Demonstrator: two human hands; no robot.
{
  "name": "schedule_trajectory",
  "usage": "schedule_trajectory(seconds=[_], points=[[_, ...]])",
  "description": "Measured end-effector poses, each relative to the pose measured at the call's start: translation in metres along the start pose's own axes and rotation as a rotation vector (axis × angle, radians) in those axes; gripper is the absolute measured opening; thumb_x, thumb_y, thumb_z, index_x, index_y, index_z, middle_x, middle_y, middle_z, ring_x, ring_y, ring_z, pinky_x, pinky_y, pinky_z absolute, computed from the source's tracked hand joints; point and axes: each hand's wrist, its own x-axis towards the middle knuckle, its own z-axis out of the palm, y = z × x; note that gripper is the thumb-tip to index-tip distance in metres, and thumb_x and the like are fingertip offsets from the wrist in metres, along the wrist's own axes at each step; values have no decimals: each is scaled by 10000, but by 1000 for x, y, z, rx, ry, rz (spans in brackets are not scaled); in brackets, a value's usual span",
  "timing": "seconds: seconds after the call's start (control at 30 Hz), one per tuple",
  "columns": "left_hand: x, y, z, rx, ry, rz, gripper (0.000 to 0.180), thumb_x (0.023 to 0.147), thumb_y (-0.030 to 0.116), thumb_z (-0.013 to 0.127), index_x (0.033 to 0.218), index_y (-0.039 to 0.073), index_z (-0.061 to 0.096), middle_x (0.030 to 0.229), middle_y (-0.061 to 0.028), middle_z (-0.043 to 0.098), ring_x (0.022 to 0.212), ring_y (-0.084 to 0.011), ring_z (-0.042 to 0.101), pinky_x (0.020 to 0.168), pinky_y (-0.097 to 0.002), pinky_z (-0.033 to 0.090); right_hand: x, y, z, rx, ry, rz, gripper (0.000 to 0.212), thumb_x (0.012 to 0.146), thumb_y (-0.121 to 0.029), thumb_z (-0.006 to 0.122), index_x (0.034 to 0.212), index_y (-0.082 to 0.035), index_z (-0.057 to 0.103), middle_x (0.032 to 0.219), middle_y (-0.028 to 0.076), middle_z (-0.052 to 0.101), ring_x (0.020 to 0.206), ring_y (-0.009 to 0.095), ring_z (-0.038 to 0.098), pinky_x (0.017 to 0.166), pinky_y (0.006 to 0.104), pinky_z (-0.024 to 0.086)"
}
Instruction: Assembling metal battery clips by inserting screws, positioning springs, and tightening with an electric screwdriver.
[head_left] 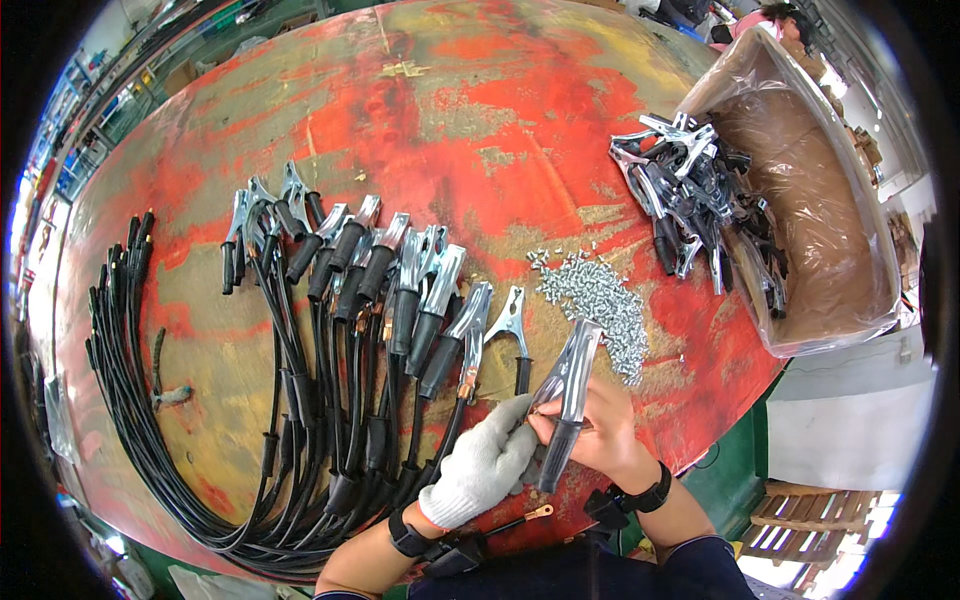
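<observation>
"Which step is in hand?"

"In my judgement, fastening work on the clamp (575,382), held on the wearer's side of the screws (600,300). The right hand's (605,430) fingers grasp it; the gloved left hand's (488,460) fingers bend in beside it, exact hold hidden."

"What does the next move call for?"

"Probably a steady clamp and careful alignment."

"Surface and room?"

"Surface (450,130): red, worn, patchy. Left of the screws: black cables (125,395). Right of them: a plastic-lined box (815,215); beyond, a person (785,22). Right and nearer the wearer: a pallet (815,510)."
</observation>
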Motion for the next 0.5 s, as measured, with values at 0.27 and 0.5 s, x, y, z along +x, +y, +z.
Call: schedule_trajectory(seconds=[0.27,0.5], points=[[5,1,-3,76,13,-21,353,921,157,525,1250,31,514,771,-139,671,628,-172,665,592,-308,517,4,2,-5,-55,-78,-32,257,629,-55,820,834,-87,669,794,64,650,676,228,646,574,317,502],[6,-9,-1,84,73,112,361,916,158,533,1252,29,517,784,-154,669,661,-181,673,620,-315,523,4,2,-4,-65,-83,-34,266,653,-98,816,878,-133,679,819,46,651,696,239,649,582,332,512]])
